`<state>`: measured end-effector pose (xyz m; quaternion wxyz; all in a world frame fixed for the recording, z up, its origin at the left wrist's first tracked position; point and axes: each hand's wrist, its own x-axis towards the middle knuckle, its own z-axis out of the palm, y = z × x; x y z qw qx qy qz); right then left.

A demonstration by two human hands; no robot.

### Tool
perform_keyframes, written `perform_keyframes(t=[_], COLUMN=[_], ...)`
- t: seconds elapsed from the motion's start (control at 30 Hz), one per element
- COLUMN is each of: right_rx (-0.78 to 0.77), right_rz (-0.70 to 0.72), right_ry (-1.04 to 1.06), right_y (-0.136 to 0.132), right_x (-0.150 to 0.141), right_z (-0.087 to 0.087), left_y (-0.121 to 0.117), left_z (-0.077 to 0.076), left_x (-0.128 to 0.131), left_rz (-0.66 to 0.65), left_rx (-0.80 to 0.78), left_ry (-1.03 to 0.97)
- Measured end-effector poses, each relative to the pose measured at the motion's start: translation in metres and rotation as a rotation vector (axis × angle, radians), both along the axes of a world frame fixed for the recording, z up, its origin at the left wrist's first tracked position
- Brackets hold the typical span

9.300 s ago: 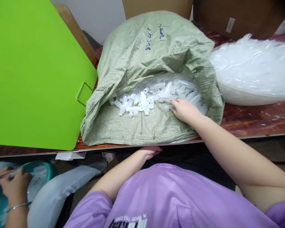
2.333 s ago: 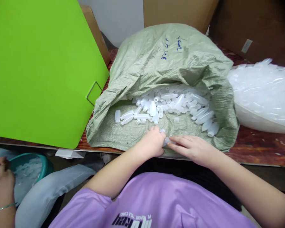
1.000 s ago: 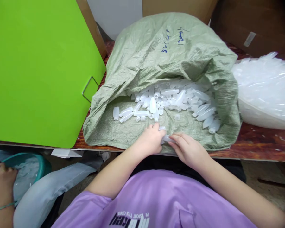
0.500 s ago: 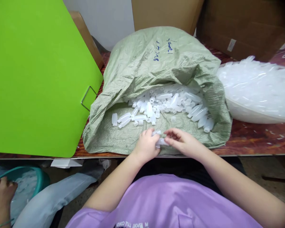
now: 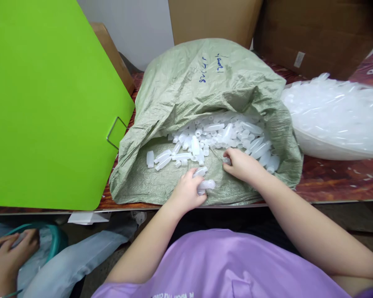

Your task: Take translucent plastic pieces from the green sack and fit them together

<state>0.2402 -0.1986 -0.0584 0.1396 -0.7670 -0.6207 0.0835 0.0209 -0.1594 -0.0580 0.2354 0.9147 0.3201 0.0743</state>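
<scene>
My left hand [image 5: 189, 191] is closed around a few translucent white plastic tubes [image 5: 208, 184] at the front lip of a pale green woven sack [image 5: 180, 89]. Their ends stick out past my fingers to the right. My right hand [image 5: 238, 164] is a little farther in, its thumb and fingertips pinching a small translucent cap-like piece [image 5: 226, 160]. Behind both hands, a heap of similar tubes and short pieces [image 5: 226, 130] spills from the sack's mouth. Several loose tubes [image 5: 163, 159] lie on the sack's inner surface to the left.
A heaped container of clear plastic pieces [image 5: 335, 120] stands right of the sack. At left leans a bright green board [image 5: 49, 103] with a wire handle [image 5: 113, 132]. Cardboard boxes [image 5: 317, 37] stand behind. Lower left, another person's hands [image 5: 12, 252] work over a teal basin [image 5: 57, 242].
My right hand has moved away from my left hand, forward to the small piece, and pinches it. My left hand stays on its tubes. The other person's hands have come further into view.
</scene>
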Motion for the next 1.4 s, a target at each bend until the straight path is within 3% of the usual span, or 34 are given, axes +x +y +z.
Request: perform_keyframes(t=[0.17, 0.3, 0.5, 0.63, 0.83, 0.9, 1.07, 1.13, 1.23, 1.3, 1.4], right_rx=[0.155, 0.074, 0.05, 0.04, 0.199, 0.142, -0.201, -0.133, 0.048, 0.005, -0.123], right_rz=[0.113, 0.07, 0.089, 0.146, 0.428, 0.388, 0.026, 0.036, 0.232, 0.289, 0.151], right_ry=[0.355, 0.521, 0.645, 0.68, 0.603, 0.59, 0.565, 0.538, 0.612, 0.607, 0.548], right_y=[-0.001, 0.003, -0.008, -0.016, -0.017, -0.015, -0.009, -0.01, -0.015, -0.019, -0.022], right_x=[-0.028, -0.046, -0.037, -0.034, -0.033, -0.035, -0.044, -0.045, -0.042, -0.04, -0.04], right_z=[0.007, 0.003, -0.014, -0.016, -0.004, -0.001, 0.002, 0.002, 0.003, 0.004, 0.003], left_y=[0.001, -0.002, -0.005, -0.002, 0.003, 0.005, 0.004, 0.003, 0.003, 0.003, 0.003], left_z=[-0.002, -0.003, -0.008, -0.012, -0.012, -0.01, -0.009, -0.01, -0.011, -0.012, -0.013], left_x=[0.001, 0.002, 0.0, -0.003, -0.009, -0.011, -0.01, -0.009, -0.01, -0.01, -0.01], left_rz=[0.029, 0.054, 0.107, 0.097, 0.075, 0.061, 0.042, 0.061, 0.086, 0.068, 0.038], left_rx=[-0.009, 0.023, 0.03, 0.002, -0.107, -0.134, -0.14, -0.135, -0.133, -0.138, -0.135], left_ry=[0.004, -0.008, -0.072, -0.181, -0.401, -0.415, -0.404, -0.411, -0.427, -0.413, -0.355])
